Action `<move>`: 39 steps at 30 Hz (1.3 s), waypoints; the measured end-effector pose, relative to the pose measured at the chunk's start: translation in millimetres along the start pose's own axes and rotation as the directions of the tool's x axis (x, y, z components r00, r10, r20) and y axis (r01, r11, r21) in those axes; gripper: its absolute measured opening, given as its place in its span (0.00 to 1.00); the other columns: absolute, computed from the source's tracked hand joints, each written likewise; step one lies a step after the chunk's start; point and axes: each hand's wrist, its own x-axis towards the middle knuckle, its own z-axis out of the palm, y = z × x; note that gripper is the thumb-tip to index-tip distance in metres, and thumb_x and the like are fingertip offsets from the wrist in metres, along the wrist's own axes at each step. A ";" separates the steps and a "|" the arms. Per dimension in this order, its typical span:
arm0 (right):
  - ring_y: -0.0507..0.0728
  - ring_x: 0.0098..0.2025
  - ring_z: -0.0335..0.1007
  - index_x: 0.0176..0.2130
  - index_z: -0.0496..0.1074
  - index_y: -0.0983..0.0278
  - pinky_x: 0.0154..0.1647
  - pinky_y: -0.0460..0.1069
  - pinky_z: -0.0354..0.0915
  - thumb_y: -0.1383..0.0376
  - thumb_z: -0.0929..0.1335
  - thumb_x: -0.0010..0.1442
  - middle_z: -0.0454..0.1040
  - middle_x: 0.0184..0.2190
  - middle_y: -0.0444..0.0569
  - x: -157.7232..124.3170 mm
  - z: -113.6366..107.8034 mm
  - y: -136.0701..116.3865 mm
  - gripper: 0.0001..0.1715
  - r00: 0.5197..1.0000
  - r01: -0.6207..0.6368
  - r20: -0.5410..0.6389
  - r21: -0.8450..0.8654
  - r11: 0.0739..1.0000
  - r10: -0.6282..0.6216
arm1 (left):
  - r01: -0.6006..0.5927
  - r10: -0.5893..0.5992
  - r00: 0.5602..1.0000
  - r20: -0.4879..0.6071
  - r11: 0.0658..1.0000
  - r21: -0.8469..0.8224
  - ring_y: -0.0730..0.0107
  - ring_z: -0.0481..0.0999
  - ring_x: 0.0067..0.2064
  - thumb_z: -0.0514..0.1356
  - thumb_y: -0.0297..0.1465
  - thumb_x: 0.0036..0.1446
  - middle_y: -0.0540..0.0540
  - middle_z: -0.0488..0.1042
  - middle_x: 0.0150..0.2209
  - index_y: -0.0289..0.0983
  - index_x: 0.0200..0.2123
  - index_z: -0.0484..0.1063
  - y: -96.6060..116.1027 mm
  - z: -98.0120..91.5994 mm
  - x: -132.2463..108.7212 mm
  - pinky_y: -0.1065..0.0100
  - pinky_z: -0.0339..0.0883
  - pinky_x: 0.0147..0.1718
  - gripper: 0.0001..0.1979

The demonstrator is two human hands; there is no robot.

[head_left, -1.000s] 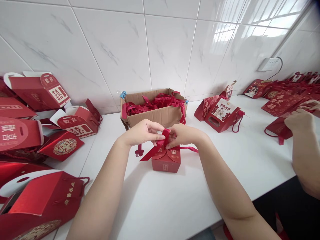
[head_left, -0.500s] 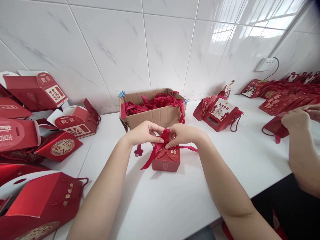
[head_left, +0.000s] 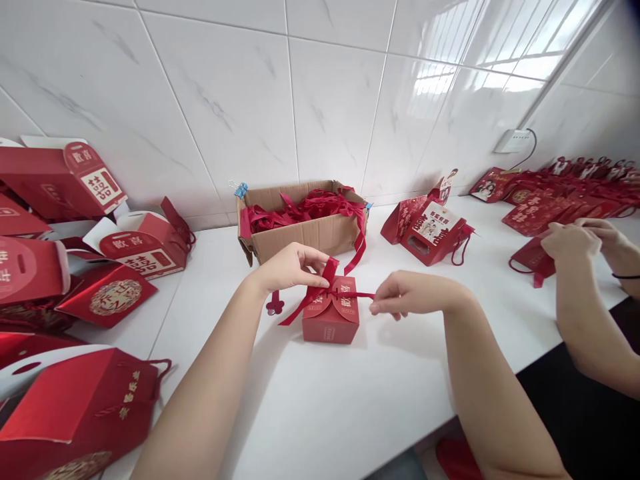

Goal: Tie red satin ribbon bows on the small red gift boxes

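A small red gift box (head_left: 330, 325) with pale lettering stands on the white table, its curved top flaps folded shut. Across its top runs a red ribbon (head_left: 300, 308), with one tail hanging to the left. My left hand (head_left: 296, 268) pinches a loop of this ribbon at the top of the box. To the right of the box, my right hand (head_left: 407, 293) has its fingers closed on the ribbon's other end, which is stretched nearly level. A dark red flower-shaped tag (head_left: 275, 305) lies by the box's left side.
Behind the gift box stands an open cardboard box (head_left: 300, 237) full of red ribbons. Red cartons (head_left: 140, 243) crowd the left side. A red box with a rope handle (head_left: 435, 233) stands right of centre. Farther right, another person's hands (head_left: 575, 243) work on a red item.
My right hand has moved from the top of the box out to the right, drawing the ribbon end straight. My left hand still pinches the loop. The view has turned slightly right.
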 end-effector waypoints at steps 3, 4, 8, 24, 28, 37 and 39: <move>0.54 0.29 0.70 0.37 0.75 0.63 0.30 0.49 0.65 0.46 0.62 0.58 0.76 0.33 0.49 2.2 26.8 20.6 0.25 1.000 0.012 -0.003 0.119 0.993 -0.012 | -0.015 0.017 1.000 0.026 0.998 -0.060 0.65 0.76 0.39 0.69 0.32 0.42 0.42 0.78 0.39 0.35 0.46 0.74 -0.2 0.8 0.5 0.63 0.72 0.41 0.25; 0.55 0.32 0.72 0.40 0.74 0.62 0.32 0.50 0.66 0.46 0.60 0.59 0.75 0.37 0.50 5.0 36.0 24.2 0.26 0.998 0.023 -0.064 0.162 0.986 -0.013 | -0.017 0.019 0.999 0.031 0.998 -0.067 0.64 0.76 0.39 0.69 0.32 0.42 0.42 0.78 0.39 0.35 0.46 0.74 -0.3 1.2 0.6 0.62 0.72 0.41 0.25; 0.58 0.50 0.67 0.46 0.72 0.61 0.50 0.53 0.62 0.49 0.60 0.62 0.72 0.48 0.51 25.4 65.1 19.8 0.24 0.862 0.248 -0.503 0.315 0.916 -0.061 | -0.027 0.031 0.998 0.047 0.996 -0.082 0.65 0.76 0.39 0.69 0.31 0.43 0.42 0.78 0.38 0.34 0.46 0.73 -0.6 3.0 0.5 0.62 0.71 0.42 0.24; 0.58 0.43 0.71 0.32 0.75 0.61 0.47 0.53 0.65 0.52 0.65 0.58 0.77 0.34 0.47 54.9 91.0 10.0 0.17 0.611 0.563 -0.789 0.491 0.665 0.065 | -0.089 0.080 0.992 0.100 0.992 0.087 0.74 0.67 0.28 0.65 0.33 0.46 0.50 0.70 0.27 0.35 0.39 0.74 1.1 5.7 -0.1 0.71 0.64 0.28 0.15; 0.58 0.41 0.72 0.32 0.76 0.62 0.45 0.53 0.66 0.53 0.66 0.57 0.77 0.34 0.47 51.9 90.9 10.5 0.15 0.608 0.504 -0.790 0.460 0.731 0.078 | -0.092 0.079 0.991 0.111 0.989 0.117 0.74 0.67 0.29 0.64 0.33 0.46 0.50 0.70 0.27 0.36 0.39 0.74 1.2 6.8 0.7 0.70 0.63 0.28 0.15; 0.53 0.33 0.70 0.35 0.66 0.62 0.37 0.49 0.68 0.55 0.73 0.47 0.72 0.32 0.45 63.5 73.1 -5.0 0.19 0.570 0.616 -0.815 0.509 0.600 0.107 | -0.061 0.066 0.995 0.077 0.996 -0.069 0.74 0.71 0.30 0.67 0.31 0.42 0.54 0.67 0.27 0.37 0.29 0.60 -1.3 7.8 0.3 0.68 0.67 0.31 0.17; 0.51 0.30 0.69 0.35 0.68 0.63 0.33 0.48 0.67 0.54 0.73 0.47 0.72 0.31 0.45 67.9 62.7 -12.6 0.20 0.610 0.577 -0.787 0.519 0.631 0.089 | -0.070 0.075 0.996 0.056 0.994 -0.088 0.77 0.69 0.27 0.67 0.30 0.41 0.56 0.64 0.26 0.38 0.29 0.56 -2.8 8.2 0.4 0.70 0.66 0.29 0.20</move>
